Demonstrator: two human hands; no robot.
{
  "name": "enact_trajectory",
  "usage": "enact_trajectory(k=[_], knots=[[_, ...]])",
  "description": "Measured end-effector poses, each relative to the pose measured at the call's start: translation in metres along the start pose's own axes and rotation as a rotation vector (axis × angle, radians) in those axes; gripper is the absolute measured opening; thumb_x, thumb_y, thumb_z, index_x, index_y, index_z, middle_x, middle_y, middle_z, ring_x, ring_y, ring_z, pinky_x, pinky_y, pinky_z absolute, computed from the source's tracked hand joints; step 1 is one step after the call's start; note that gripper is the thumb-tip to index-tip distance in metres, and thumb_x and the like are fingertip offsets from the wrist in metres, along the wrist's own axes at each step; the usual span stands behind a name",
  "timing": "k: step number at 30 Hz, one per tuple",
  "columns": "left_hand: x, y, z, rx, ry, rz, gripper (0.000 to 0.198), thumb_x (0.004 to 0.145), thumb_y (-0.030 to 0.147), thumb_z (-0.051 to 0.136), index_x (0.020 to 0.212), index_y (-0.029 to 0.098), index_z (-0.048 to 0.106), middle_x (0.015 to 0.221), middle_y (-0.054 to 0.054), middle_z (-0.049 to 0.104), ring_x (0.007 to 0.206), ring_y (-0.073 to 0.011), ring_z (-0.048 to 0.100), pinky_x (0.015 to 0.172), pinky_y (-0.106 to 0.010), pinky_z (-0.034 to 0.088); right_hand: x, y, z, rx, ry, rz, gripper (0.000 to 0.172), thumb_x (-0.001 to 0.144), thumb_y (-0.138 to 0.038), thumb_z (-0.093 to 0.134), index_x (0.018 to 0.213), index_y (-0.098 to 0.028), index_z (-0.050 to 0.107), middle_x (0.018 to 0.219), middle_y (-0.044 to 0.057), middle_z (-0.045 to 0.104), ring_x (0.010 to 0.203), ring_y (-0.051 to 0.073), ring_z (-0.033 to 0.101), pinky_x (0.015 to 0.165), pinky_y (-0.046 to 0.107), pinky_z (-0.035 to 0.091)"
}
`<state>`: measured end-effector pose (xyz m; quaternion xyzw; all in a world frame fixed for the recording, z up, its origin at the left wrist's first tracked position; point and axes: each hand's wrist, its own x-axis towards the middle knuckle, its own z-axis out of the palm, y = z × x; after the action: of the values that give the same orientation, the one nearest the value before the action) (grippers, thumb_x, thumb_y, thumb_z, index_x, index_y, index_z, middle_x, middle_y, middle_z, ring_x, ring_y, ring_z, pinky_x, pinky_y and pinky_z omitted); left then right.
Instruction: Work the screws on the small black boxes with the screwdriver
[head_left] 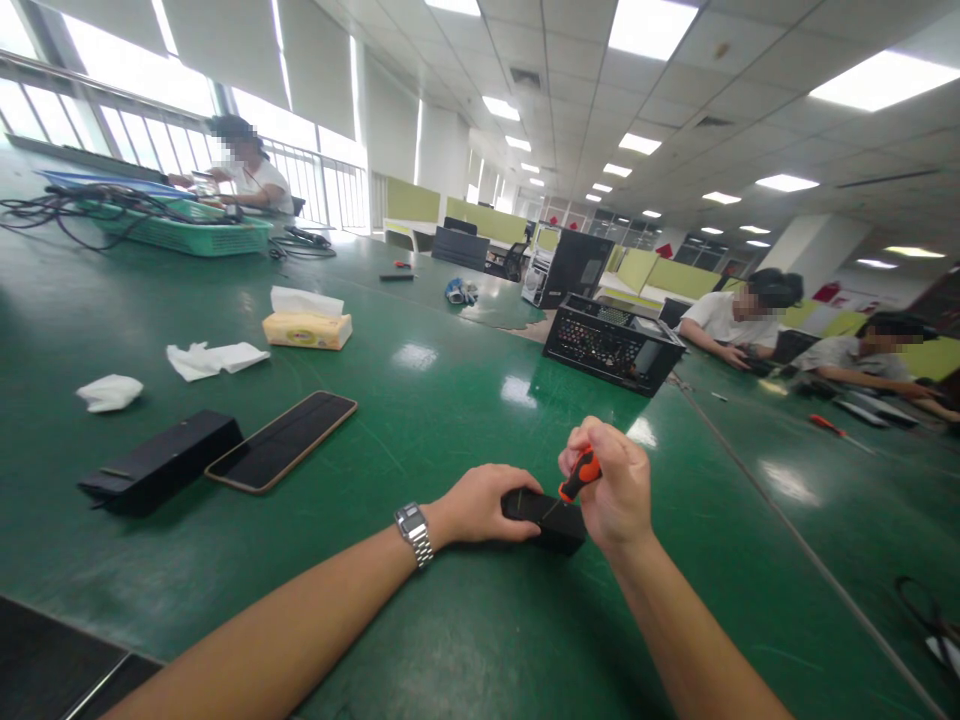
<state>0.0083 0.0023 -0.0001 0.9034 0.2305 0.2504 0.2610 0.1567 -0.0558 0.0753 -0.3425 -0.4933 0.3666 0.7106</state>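
On the green table, my left hand (487,505) grips the left end of a small black box (564,527), its thumb along the near side and its fingers over the far side. A screwdriver (581,474) with an orange and black handle sits in my closed right hand (619,480). Its thin shaft slants down to the left, with the tip at the top face of the box. Whether the tip sits in a screw is too small to tell. A silver watch is on my left wrist.
Left lie a phone (283,440), a longer black box (161,460), crumpled tissues (217,360) and a tissue pack (307,330). A green basket (202,237) with cables stands behind. Ahead is an open computer case (611,345). Another screwdriver (829,425) lies right, near two seated people; a third sits far left.
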Motion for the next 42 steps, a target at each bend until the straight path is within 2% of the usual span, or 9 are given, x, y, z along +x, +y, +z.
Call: enact_trajectory(k=[6, 14, 20, 23, 26, 29, 31, 36, 42], knots=[[0.001, 0.002, -0.001, -0.011, 0.001, -0.01, 0.041, 0.072, 0.038, 0.073, 0.109, 0.022, 0.066, 0.099, -0.003, 0.069, 0.088, -0.0207, 0.063, 0.077, -0.027, 0.044, 0.004, -0.002, -0.004, -0.023, 0.127, 0.008, 0.026, 0.074, -0.039, 0.071, 0.066, -0.019, 0.058, 0.054, -0.005, 0.058, 0.043, 0.01, 0.053, 0.042, 0.022, 0.044], [0.0, 0.003, -0.001, -0.027, 0.005, -0.009, 0.039, 0.073, 0.037, 0.072, 0.109, 0.022, 0.066, 0.099, -0.002, 0.069, 0.088, -0.0203, 0.062, 0.078, -0.026, 0.044, 0.003, -0.002, -0.007, -0.178, 0.131, -0.102, 0.029, 0.081, -0.041, 0.064, 0.067, -0.016, 0.066, 0.054, -0.001, 0.062, 0.043, 0.012, 0.059, 0.042, 0.023, 0.047], [0.0, 0.001, 0.0, -0.014, 0.007, -0.006, 0.04, 0.073, 0.039, 0.072, 0.108, 0.021, 0.065, 0.097, -0.002, 0.069, 0.086, -0.0202, 0.062, 0.076, -0.026, 0.044, -0.005, 0.0, 0.003, -0.021, 0.109, -0.05, 0.03, 0.087, -0.04, 0.056, 0.067, -0.018, 0.058, 0.043, -0.008, 0.048, 0.03, 0.008, 0.045, 0.033, 0.02, 0.038], [0.0, 0.0, 0.0, -0.013, 0.006, -0.007, 0.041, 0.073, 0.039, 0.072, 0.11, 0.022, 0.065, 0.098, -0.003, 0.069, 0.087, -0.0205, 0.062, 0.078, -0.027, 0.044, -0.007, -0.001, 0.007, 0.032, 0.091, -0.024, 0.028, 0.088, -0.04, 0.055, 0.068, -0.02, 0.052, 0.043, -0.009, 0.047, 0.028, 0.007, 0.042, 0.031, 0.018, 0.034], [0.0, 0.0, 0.0, -0.016, 0.003, -0.009, 0.04, 0.073, 0.039, 0.072, 0.109, 0.022, 0.065, 0.099, -0.003, 0.069, 0.088, -0.0208, 0.063, 0.08, -0.028, 0.043, -0.005, -0.001, 0.006, 0.062, 0.07, -0.017, 0.025, 0.088, -0.04, 0.055, 0.071, -0.021, 0.051, 0.047, -0.008, 0.051, 0.033, 0.008, 0.046, 0.035, 0.02, 0.037], [-0.001, 0.0, 0.0, -0.016, -0.002, -0.007, 0.041, 0.073, 0.04, 0.073, 0.109, 0.022, 0.065, 0.1, -0.003, 0.069, 0.089, -0.0212, 0.063, 0.079, -0.028, 0.044, -0.001, 0.0, 0.0, -0.004, 0.086, -0.062, 0.024, 0.085, -0.036, 0.061, 0.069, -0.019, 0.056, 0.061, -0.004, 0.059, 0.047, 0.009, 0.055, 0.046, 0.022, 0.044], [-0.001, 0.0, 0.0, -0.015, 0.002, -0.003, 0.041, 0.073, 0.04, 0.073, 0.11, 0.022, 0.065, 0.101, -0.003, 0.069, 0.09, -0.0212, 0.063, 0.079, -0.028, 0.044, 0.001, 0.001, -0.004, -0.064, 0.109, -0.091, 0.023, 0.083, -0.035, 0.064, 0.068, -0.018, 0.059, 0.064, -0.003, 0.058, 0.053, 0.008, 0.055, 0.052, 0.022, 0.045], [-0.001, -0.001, 0.001, -0.016, 0.012, 0.0, 0.041, 0.073, 0.041, 0.073, 0.109, 0.022, 0.065, 0.1, -0.003, 0.069, 0.088, -0.0207, 0.062, 0.078, -0.027, 0.044, 0.002, 0.002, -0.009, -0.184, 0.11, -0.113, 0.026, 0.086, -0.038, 0.06, 0.071, -0.018, 0.064, 0.059, -0.003, 0.056, 0.053, 0.01, 0.053, 0.053, 0.024, 0.045], [0.0, 0.001, 0.001, -0.033, 0.008, -0.015, 0.04, 0.073, 0.039, 0.073, 0.109, 0.022, 0.065, 0.099, -0.002, 0.069, 0.088, -0.0202, 0.062, 0.079, -0.027, 0.044, 0.001, 0.003, -0.007, -0.197, 0.142, -0.202, 0.022, 0.083, -0.035, 0.065, 0.072, -0.019, 0.055, 0.054, -0.005, 0.056, 0.049, 0.01, 0.055, 0.049, 0.023, 0.046]])
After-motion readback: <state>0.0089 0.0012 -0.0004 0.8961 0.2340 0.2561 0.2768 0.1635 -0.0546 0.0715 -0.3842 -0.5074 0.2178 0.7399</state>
